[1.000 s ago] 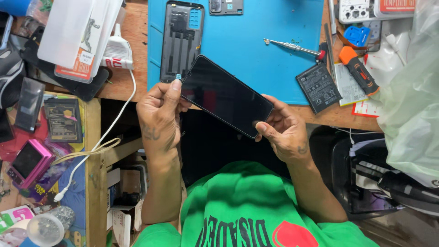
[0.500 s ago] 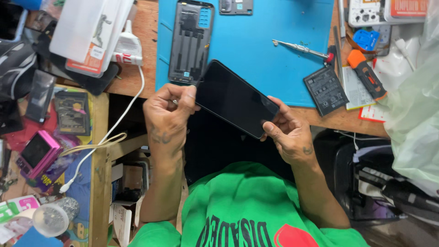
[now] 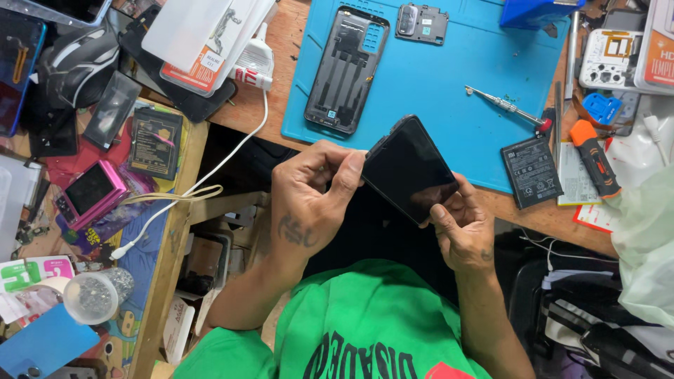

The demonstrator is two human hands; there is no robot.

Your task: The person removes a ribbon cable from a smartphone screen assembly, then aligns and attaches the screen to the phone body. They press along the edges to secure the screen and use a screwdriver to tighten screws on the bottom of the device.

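A black phone (image 3: 409, 168) with a dark glossy screen is held tilted over the near edge of the blue work mat (image 3: 449, 77). My left hand (image 3: 309, 193) grips its left edge, the thumb pressed along the side. At the phone's lower right corner my right hand (image 3: 460, 228) supports it, fingers curled under and thumb on the screen edge. On the mat lie a black phone back frame (image 3: 345, 70), a small camera cover plate (image 3: 421, 23), a screwdriver (image 3: 505, 107) and a flat black battery (image 3: 531, 170).
An orange-handled tool (image 3: 593, 158) and white gadgets lie at the right. White charger and cable (image 3: 232, 151) trail off the wooden desk's left edge. A side shelf at left holds a pink device (image 3: 91, 191), batteries, boxes and a jar.
The phone has been turned to a steeper tilt in both hands, and my left thumb now lies along its side edge. The view has shifted slightly.
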